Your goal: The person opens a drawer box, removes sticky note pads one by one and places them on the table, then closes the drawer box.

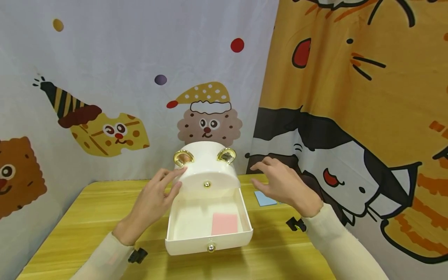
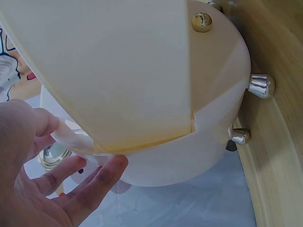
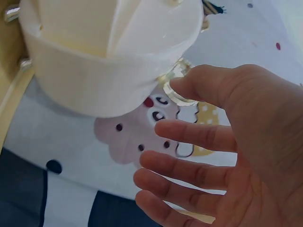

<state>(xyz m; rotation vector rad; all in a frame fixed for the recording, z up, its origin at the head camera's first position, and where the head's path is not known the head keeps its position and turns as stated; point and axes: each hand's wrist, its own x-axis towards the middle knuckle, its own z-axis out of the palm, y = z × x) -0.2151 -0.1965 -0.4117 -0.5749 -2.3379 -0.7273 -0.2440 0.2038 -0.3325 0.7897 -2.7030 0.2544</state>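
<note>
A white storage box (image 1: pixel 206 161) with gold ring-shaped ears stands on the table, its lower drawer (image 1: pixel 187 247) pulled far out toward me. Inside the drawer lies a pink square of paper (image 1: pixel 224 224). My left hand (image 1: pixel 154 198) is at the box's left side, its slightly bent fingers resting against the body near the left ear (image 1: pixel 183 151); the left wrist view shows its fingertips (image 2: pixel 118 164) right at the white side. On the other side, my right hand (image 1: pixel 281 182) hovers beside the box with fingers spread and holds nothing. A gap separates its fingers from the box in the right wrist view.
A blue square pad (image 1: pixel 264 198) lies on the wooden table (image 1: pixel 70 237) right of the box, partly near my right hand. Gold knobs (image 1: pixel 211 247) stick out from the fronts. A printed cartoon curtain (image 1: pixel 122 58) hangs close behind the table.
</note>
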